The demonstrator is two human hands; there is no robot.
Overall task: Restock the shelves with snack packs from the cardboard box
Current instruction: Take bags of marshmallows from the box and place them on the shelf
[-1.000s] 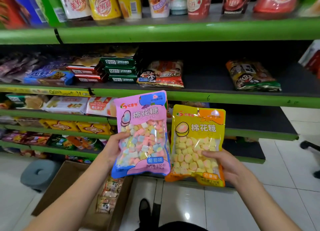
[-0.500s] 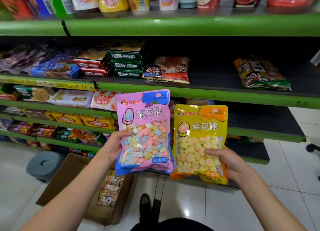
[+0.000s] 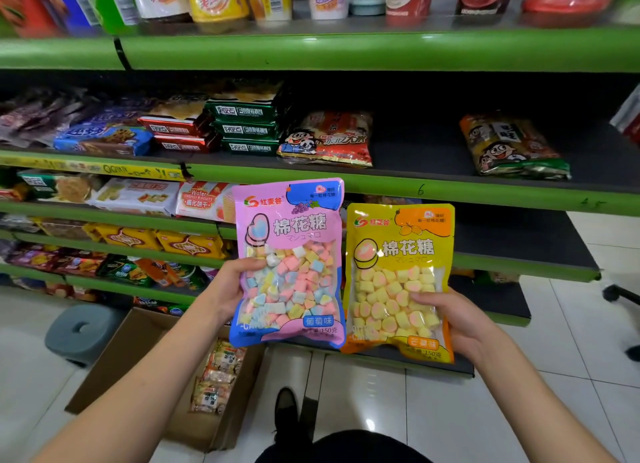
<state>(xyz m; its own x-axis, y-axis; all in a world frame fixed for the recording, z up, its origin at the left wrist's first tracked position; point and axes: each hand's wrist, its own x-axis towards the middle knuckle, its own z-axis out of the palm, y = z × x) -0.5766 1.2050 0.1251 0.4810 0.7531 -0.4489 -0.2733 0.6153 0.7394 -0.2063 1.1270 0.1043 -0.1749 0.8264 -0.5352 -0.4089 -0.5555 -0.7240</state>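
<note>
My left hand (image 3: 231,287) grips the left edge of a pink marshmallow pack (image 3: 289,261), thumb across its front. My right hand (image 3: 450,318) grips the right edge of a yellow marshmallow pack (image 3: 398,279), thumb on the clear window. Both packs stand upright side by side in front of the green shelves (image 3: 381,182). Below my left arm the open cardboard box (image 3: 131,344) sits on the floor with more snack packs (image 3: 218,379) inside.
The upper shelf holds biscuit packs (image 3: 242,130), a red snack bag (image 3: 329,140) and a bag at the right (image 3: 509,147), with a bare stretch between them. A grey stool (image 3: 83,331) stands left of the box. White floor tiles lie at the right. My shoe (image 3: 285,407) shows below.
Both packs have stayed upright in my hands and risen slightly toward the shelves; the view has shifted a little to the right. The grips are unchanged.
</note>
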